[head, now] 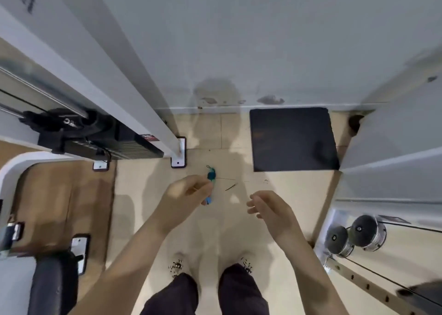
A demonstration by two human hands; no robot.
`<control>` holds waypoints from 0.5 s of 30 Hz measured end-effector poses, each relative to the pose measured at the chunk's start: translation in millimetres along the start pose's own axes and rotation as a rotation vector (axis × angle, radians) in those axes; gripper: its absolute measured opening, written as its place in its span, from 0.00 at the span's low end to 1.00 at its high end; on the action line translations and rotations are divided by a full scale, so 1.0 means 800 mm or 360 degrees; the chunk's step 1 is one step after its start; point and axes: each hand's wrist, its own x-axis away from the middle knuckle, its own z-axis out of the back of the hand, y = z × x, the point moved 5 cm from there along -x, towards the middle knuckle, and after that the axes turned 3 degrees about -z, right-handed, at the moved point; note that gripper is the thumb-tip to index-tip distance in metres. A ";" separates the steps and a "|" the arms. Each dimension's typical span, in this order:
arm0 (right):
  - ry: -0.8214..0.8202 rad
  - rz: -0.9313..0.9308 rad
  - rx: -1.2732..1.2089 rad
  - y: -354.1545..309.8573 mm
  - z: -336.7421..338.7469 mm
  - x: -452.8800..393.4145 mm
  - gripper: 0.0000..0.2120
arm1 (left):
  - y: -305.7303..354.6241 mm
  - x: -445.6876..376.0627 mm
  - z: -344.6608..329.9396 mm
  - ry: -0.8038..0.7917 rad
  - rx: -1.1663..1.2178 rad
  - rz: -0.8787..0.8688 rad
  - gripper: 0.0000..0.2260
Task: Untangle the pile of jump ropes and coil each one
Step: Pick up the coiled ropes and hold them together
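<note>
Mid-frame, my left hand [185, 195] pinches a blue rope handle [210, 185] at its fingertips; my right hand [270, 209] hangs loosely curled, holding nothing.

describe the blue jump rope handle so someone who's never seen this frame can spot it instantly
Start at the white upright post whose foot plate sits on the tiled floor mid-frame. Just right of and below that foot, the left hand grips the blue handle. It is the only bright blue thing in view; the right hand beside it holds nothing visible.

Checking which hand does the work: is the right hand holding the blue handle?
No, the left hand grips the blue handle; the right hand is empty.
</note>
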 end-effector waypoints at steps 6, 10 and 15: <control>-0.0002 -0.0027 0.0027 0.165 -0.125 -0.238 0.10 | -0.290 -0.167 -0.031 0.0281 0.0034 0.0083 0.06; 0.0015 -0.0190 -0.0009 0.308 -0.212 -0.388 0.16 | -0.488 -0.272 -0.052 0.0354 -0.0001 0.0276 0.21; 0.0006 -0.0323 -0.0119 0.440 -0.295 -0.537 0.20 | -0.651 -0.391 -0.086 0.0334 0.0186 0.0317 0.22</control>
